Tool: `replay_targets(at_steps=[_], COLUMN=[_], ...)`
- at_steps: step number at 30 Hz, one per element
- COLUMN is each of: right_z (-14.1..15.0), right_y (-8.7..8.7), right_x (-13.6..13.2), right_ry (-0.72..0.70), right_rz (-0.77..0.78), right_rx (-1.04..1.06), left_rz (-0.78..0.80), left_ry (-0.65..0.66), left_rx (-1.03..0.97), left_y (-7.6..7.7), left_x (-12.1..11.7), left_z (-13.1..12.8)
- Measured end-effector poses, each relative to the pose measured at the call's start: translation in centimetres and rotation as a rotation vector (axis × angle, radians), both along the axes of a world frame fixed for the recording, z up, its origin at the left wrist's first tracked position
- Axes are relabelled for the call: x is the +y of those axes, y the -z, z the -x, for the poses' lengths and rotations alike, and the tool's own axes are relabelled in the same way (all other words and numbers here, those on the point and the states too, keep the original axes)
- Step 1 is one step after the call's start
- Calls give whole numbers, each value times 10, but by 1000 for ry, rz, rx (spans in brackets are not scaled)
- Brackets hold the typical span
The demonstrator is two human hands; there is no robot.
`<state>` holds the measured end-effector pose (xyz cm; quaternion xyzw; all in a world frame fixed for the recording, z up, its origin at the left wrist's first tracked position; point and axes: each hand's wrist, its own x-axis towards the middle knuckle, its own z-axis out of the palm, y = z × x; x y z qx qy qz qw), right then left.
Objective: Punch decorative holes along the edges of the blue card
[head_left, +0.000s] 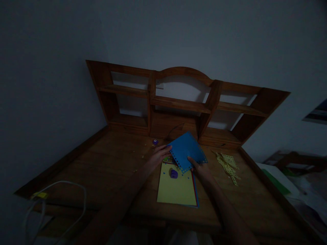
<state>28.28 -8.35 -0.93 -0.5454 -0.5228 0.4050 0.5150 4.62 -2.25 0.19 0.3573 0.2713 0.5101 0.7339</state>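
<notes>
A blue sheet of paper (184, 148) with rows of small punched holes along its edges is tilted above the desk. My left hand (161, 153) grips its left corner between thumb and fingers. At its lower right edge, my right hand (200, 169) pinches the sheet, thumb on top and fingers beneath. Below it lies a stack of coloured paper with a yellow sheet (176, 191) on top. A small purple object (174, 174), which looks like a craft punch, sits on that yellow sheet among a few blue paper bits.
Punched yellow paper strips (228, 165) lie in a heap on the right of the wooden desk (102, 163). A second small purple object (155, 141) rests near the wooden shelf (178, 103). Pale scraps dot the desktop. A white cable (84, 195) loops at the front left.
</notes>
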Motion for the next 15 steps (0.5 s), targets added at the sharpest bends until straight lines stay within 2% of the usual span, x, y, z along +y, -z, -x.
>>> replay_targets(at_steps=[4, 10, 15], right_z=[-2, -1, 1], right_y=[-1, -1, 1], right_x=[-2, -1, -1], right_ry=[-62, -10, -20], right_rz=[40, 66, 41], right_rx=[-64, -55, -52], left_rz=[-8, -20, -74], left_ry=[-21, -48, -35], left_rx=[19, 27, 102], left_y=[4, 13, 10], left_x=[3, 7, 3], left_z=[0, 1, 3])
